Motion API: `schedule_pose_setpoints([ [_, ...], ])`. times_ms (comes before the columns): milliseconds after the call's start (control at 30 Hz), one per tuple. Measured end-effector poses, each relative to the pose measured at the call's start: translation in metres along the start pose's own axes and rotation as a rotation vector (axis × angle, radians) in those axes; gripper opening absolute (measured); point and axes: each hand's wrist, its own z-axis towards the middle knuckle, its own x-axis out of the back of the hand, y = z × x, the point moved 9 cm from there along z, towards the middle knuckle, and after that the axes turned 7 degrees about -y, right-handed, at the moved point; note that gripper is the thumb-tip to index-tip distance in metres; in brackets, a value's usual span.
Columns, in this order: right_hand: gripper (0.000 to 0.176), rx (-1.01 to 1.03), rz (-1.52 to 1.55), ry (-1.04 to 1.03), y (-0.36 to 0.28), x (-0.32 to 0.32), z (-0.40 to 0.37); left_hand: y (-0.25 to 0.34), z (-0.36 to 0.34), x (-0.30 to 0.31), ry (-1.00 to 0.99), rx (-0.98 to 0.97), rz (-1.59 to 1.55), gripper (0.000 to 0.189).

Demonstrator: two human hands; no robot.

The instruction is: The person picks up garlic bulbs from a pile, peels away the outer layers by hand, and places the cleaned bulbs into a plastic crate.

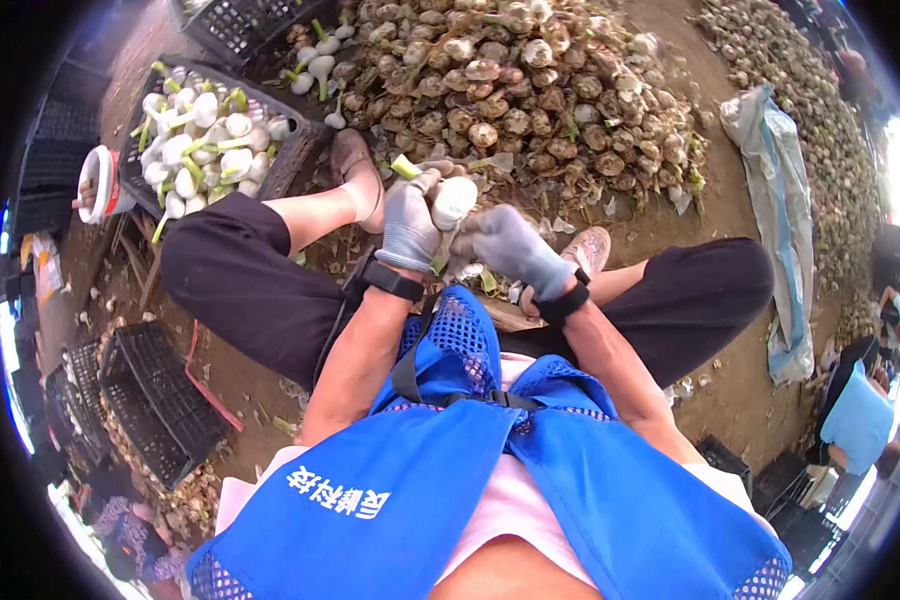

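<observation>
My left hand, in a grey glove, is closed around a white garlic bulb whose cut green stem sticks out at the upper left. Just right of the bulb, my gloved right hand has its fingers curled in and pressed together. What lies between those fingers is hidden. Bits of loose garlic skin lie below and around both hands. Beyond them rises a large heap of brownish, unpeeled garlic.
A black crate with cleaned white garlic stands left, beside a white bucket. Several cleaned bulbs lie near the heap. More black crates sit lower left. A white-blue sack lies right. Another person is far right.
</observation>
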Motion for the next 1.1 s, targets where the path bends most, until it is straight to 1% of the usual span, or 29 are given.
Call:
schedule_pose_setpoints([
  [33,0.023,0.101,0.357,-0.129,-0.001,-0.020,-0.004,-0.002,-0.003,0.002,0.030,-0.004,-0.075,0.013],
  [67,0.021,0.173,0.181,-0.115,-0.001,-0.027,0.000,0.015,-0.005,-0.003,-0.001,-0.144,0.140,0.013],
  [100,0.021,0.171,0.184,-0.130,0.006,-0.028,0.002,0.021,-0.004,-0.008,-0.044,-0.137,0.166,0.015],
  [167,0.020,-0.121,-0.211,0.178,0.015,0.017,-0.002,0.027,0.003,-0.009,-0.093,-0.159,0.253,0.016],
  [200,0.022,-0.100,-0.143,0.338,0.012,0.040,-0.008,0.027,0.006,-0.011,-0.093,-0.155,0.251,0.016],
  [233,0.022,-0.092,-0.218,0.436,0.005,0.057,-0.009,0.043,0.001,-0.026,-0.173,-0.371,0.487,0.017],
  [267,0.022,-0.064,-0.224,0.480,-0.001,0.064,-0.008,0.053,-0.008,-0.046,-0.261,-0.586,0.724,0.017],
  [300,0.022,-0.037,-0.232,0.528,-0.005,0.071,-0.007,0.053,-0.013,-0.059,-0.292,-0.737,0.870,0.017],
  [367,0.021,-0.063,-0.177,0.510,0.006,0.072,0.001,0.053,-0.024,-0.084,-0.456,-0.965,1.187,0.018],
  [400,0.021,-0.073,-0.123,0.477,0.015,0.067,0.005,0.051,-0.024,-0.081,-0.459,-0.954,1.185,0.018],
  [433,0.021,-0.080,-0.120,0.470,0.023,0.062,0.006,0.047,-0.023,-0.079,-0.510,-0.890,1.149,0.020],
  [467,0.021,-0.167,0.073,0.387,0.046,0.047,0.010,0.042,-0.023,-0.077,-0.561,-0.827,1.112,0.025],
  [500,0.022,-0.251,0.261,0.307,0.071,0.030,0.014,0.039,-0.027,-0.078,-0.560,-0.823,1.109,0.025],
  [533,0.022,-0.267,0.120,0.318,0.094,0.013,0.019,0.039,-0.015,-0.062,-0.448,-0.596,0.718,0.028],
  [567,0.023,-0.429,-0.004,0.218,0.110,-0.003,0.016,0.030,-0.003,-0.044,-0.332,-0.367,0.332,0.032],
  [600,0.023,-0.331,-0.132,0.105,0.105,-0.015,0.022,0.032,0.005,-0.037,-0.319,-0.321,0.213,0.033],
  [633,0.024,-0.230,-0.263,-0.011,0.098,-0.026,0.027,0.031,0.009,-0.027,-0.233,-0.267,0.161,0.034],
  [667,0.031,-0.216,-0.219,-0.062,0.088,-0.021,0.025,0.030,0.014,-0.017,-0.213,-0.242,0.061,0.034],
  [700,0.031,-0.208,-0.225,-0.071,0.076,-0.013,0.022,0.027,0.017,-0.007,-0.192,-0.217,-0.038,0.034],
  [767,0.051,-0.291,-0.547,0.242,0.039,0.036,0.008,0.027,0.016,-0.002,-0.174,-0.192,-0.001,0.033],
  [800,0.057,-0.174,-0.632,0.357,0.010,0.053,0.002,0.022,0.016,0.000,-0.170,-0.149,0.033,0.033],
  [833,0.063,-0.068,-0.713,0.474,-0.017,0.069,-0.008,0.026,0.013,-0.002,-0.138,-0.169,0.277,0.031],
  [867,0.052,-0.013,-0.760,0.453,-0.035,0.071,-0.006,0.021,0.012,-0.008,-0.166,-0.137,0.240,0.027],
  [900,0.033,-0.021,-0.754,0.224,-0.033,0.055,0.007,0.016,0.013,-0.013,-0.198,-0.110,0.202,0.024],
  [933,0.025,-0.084,-0.876,0.112,-0.029,0.041,0.011,0.004,0.019,-0.007,-0.222,-0.036,0.158,0.021],
  [967,0.017,-0.140,-0.995,-0.006,-0.024,0.024,0.011,-0.003,0.020,0.004,-0.152,0.051,0.079,0.023],
  [1033,0.012,-0.080,-0.815,-0.306,-0.001,-0.033,0.009,-0.022,0.012,0.021,0.070,0.267,-0.538,0.027],
  [1067,0.012,0.139,-0.747,-0.216,-0.003,-0.059,0.003,-0.031,0.021,0.042,0.202,0.271,-0.635,0.029],
  [1100,0.012,0.353,-0.669,-0.123,-0.010,-0.074,-0.005,-0.026,0.025,0.044,0.168,0.220,-0.593,0.029],
])
